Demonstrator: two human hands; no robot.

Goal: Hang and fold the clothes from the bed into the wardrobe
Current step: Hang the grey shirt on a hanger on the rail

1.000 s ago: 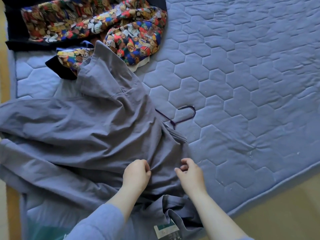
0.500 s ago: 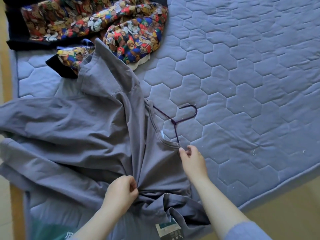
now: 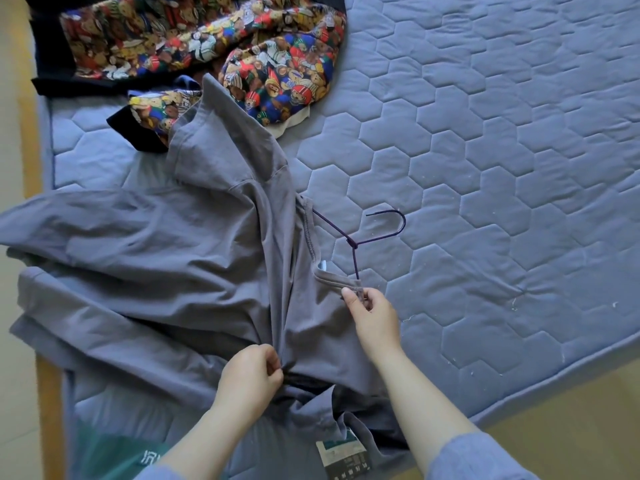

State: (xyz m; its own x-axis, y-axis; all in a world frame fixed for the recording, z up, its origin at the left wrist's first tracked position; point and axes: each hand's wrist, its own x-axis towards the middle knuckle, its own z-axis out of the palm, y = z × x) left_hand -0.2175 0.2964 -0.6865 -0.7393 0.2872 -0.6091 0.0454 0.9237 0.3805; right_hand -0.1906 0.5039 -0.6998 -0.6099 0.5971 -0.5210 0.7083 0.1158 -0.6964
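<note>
A grey T-shirt (image 3: 173, 258) lies spread and creased over the left half of the bed. A dark purple wire hanger (image 3: 360, 237) pokes out of its neck opening, the hook resting on the mattress. My right hand (image 3: 372, 315) pinches the collar edge where one hanger arm goes under the cloth. My left hand (image 3: 251, 379) grips a bunched fold of the shirt lower down. A garment with a colourful bear print (image 3: 214, 46) lies at the bed's far left.
The blue quilted mattress (image 3: 485, 168) runs bare to the right. Its near edge slants across the lower right, with tan floor (image 3: 571, 420) beyond. A printed label (image 3: 341, 457) and a green patch (image 3: 110, 452) show on fabric near the bottom.
The shirt's neck opening has slid down off the hanger, baring more of the hook and arms. My right hand moved up to the collar; my left hand moved down, bunching fabric.
</note>
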